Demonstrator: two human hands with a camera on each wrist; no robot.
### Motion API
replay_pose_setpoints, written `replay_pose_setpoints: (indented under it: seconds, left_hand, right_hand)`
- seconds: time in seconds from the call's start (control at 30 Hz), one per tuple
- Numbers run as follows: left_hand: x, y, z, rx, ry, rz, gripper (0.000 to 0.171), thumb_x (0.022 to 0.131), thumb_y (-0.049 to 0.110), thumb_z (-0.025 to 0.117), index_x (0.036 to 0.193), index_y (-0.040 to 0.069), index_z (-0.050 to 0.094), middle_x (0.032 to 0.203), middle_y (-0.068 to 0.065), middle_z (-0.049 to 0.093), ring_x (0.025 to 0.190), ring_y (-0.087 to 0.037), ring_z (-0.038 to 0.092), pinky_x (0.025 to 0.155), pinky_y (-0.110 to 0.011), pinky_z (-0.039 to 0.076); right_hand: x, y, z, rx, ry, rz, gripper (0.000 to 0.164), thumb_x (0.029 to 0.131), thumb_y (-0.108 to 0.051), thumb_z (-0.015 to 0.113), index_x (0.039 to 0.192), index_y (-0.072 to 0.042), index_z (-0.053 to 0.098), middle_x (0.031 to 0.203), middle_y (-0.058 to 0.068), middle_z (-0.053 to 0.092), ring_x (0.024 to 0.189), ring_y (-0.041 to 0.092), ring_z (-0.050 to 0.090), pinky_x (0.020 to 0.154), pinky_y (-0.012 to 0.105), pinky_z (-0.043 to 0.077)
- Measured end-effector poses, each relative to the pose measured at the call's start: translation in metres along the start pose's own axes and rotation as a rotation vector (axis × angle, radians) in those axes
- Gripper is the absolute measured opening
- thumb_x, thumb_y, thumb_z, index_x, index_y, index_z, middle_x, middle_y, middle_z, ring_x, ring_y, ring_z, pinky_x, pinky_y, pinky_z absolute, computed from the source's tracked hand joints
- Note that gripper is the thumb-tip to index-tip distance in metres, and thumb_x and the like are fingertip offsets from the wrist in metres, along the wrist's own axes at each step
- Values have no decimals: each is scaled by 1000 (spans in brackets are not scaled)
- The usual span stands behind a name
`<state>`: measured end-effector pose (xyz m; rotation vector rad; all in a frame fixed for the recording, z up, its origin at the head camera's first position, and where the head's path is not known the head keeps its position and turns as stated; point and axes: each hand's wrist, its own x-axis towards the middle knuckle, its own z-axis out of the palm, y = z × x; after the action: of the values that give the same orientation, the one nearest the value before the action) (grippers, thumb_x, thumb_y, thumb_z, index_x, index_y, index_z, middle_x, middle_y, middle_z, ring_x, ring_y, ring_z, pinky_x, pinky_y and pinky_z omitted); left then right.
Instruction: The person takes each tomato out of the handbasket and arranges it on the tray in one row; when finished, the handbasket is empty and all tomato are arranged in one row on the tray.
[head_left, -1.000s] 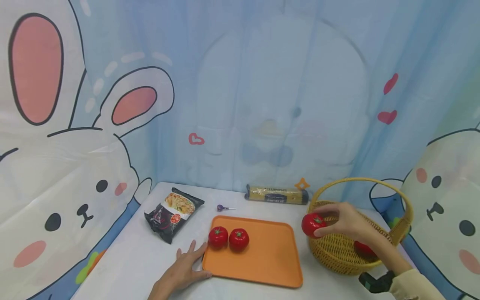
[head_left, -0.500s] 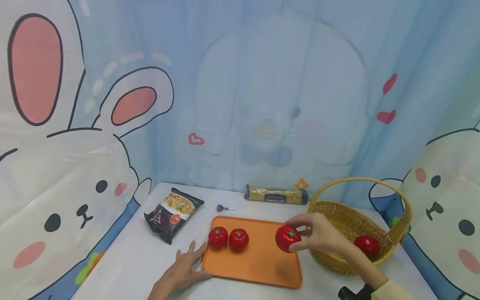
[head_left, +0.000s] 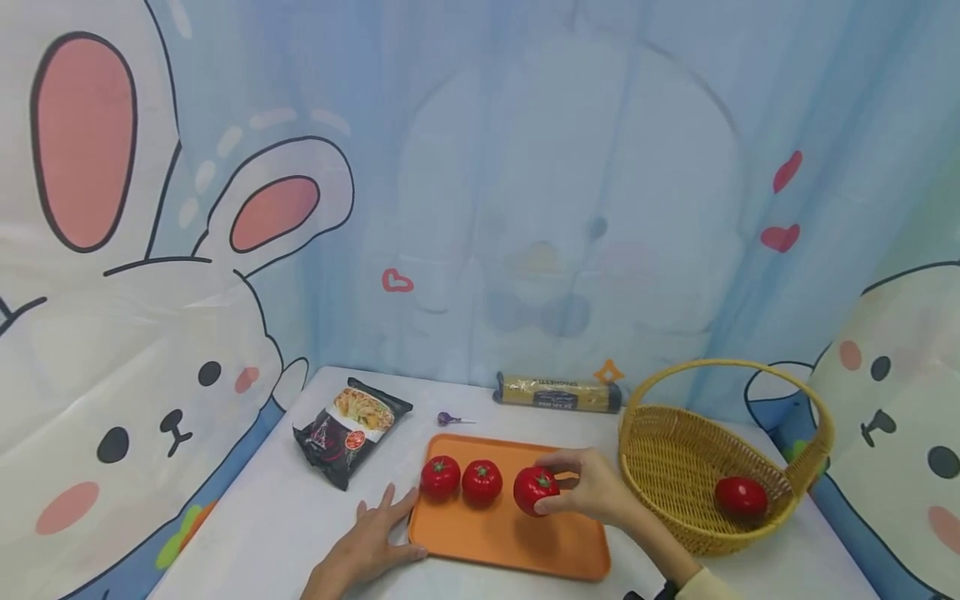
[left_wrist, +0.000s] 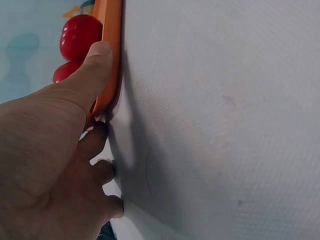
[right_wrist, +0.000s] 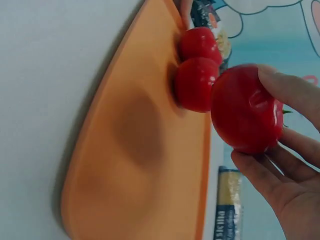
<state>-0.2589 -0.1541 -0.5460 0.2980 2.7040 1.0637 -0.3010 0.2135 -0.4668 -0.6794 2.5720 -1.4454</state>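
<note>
Held in my right hand (head_left: 596,487) is a red tomato (head_left: 536,490), pinched between thumb and fingers above the orange tray (head_left: 517,546). In the right wrist view the tomato (right_wrist: 247,110) hangs over the tray's surface, its shadow falling below. Two more tomatoes, one on the left (head_left: 440,477) and another beside it (head_left: 482,483), sit on the tray's left side. My left hand (head_left: 367,537) rests at the tray's near left corner with fingers spread. The left wrist view has its thumb (left_wrist: 92,70) lying straight against the tray's rim (left_wrist: 112,55).
A wicker basket (head_left: 667,454) with a tall handle stands at the right, a red tomato-like item (head_left: 741,497) inside. Behind the tray lie a spaghetti packet (head_left: 557,393) and a purple lollipop (head_left: 448,418). A black noodle packet (head_left: 352,431) lies back left.
My right hand has carried the tomato leftward from over the basket to above the tray, close to the other two. The left hand has stayed at the tray's corner.
</note>
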Motion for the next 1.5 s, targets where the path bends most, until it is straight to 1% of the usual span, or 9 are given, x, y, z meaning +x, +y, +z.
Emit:
replay_pose_setpoints:
  seconds: [0.17,0.33,0.43,0.53,0.67,0.83,1.07,1.3,1.5]
  left_hand:
    - [-1,1,0,-2,10,-7,92,86,42,91,162,11,50,168,-36,32,153,-68,20,120,-86,9]
    - [-1,0,1,-1,8,3,93,86,43,90,162,10,49,168,-36,33,156,-63,22,122,-84,6]
    - [0,0,1,1,6,-1,93,86,44,90,162,10,49,168,-35,33,156,-61,22,124,-82,6]
    - [-1,1,2,11,10,-26,93,85,44,91,163,13,50,169,-35,31,153,-68,20,121,-85,10]
    - [-1,1,2,22,12,-28,93,85,44,91,163,14,50,169,-36,31,152,-70,19,120,-86,12]
    - [-1,1,1,13,5,0,93,86,43,90,163,11,48,168,-35,34,156,-61,22,124,-82,6]
    - [-2,4,0,2,3,-24,93,86,44,90,163,13,48,169,-36,29,155,-65,19,123,-83,8]
    - [-3,5,-1,7,5,8,92,86,41,91,163,10,48,168,-32,36,159,-57,21,126,-80,4]
    - [-3,3,-1,-3,0,2,92,87,41,91,163,10,48,168,-30,37,160,-55,21,126,-79,4]
  right_hand:
    - [8,18,14,25,114,41,62,73,-1,99,126,13,71,119,25,77,111,42,76,85,39,69]
    - [15,28,25,9,193,81,60,70,-3,100,122,11,74,117,22,78,109,39,76,87,41,68]
    - [17,31,30,19,207,86,58,69,0,100,121,12,74,116,22,78,109,39,76,87,41,68]
    - [19,36,34,25,219,95,57,69,2,99,120,13,74,116,22,78,108,39,76,86,42,68]
    - [21,38,37,10,239,117,57,69,2,99,119,12,75,114,22,78,106,39,77,86,45,69]
    - [22,42,39,7,242,117,57,69,3,99,119,12,74,114,23,78,105,40,78,86,45,68]
    - [24,46,40,18,258,130,60,70,3,99,123,12,73,118,24,77,108,41,77,90,45,67]
    - [28,46,45,6,273,167,61,69,2,99,125,8,74,122,19,77,119,41,73,96,45,65]
    - [27,46,47,13,268,168,63,69,2,100,126,8,73,123,18,77,119,42,73,97,47,65]
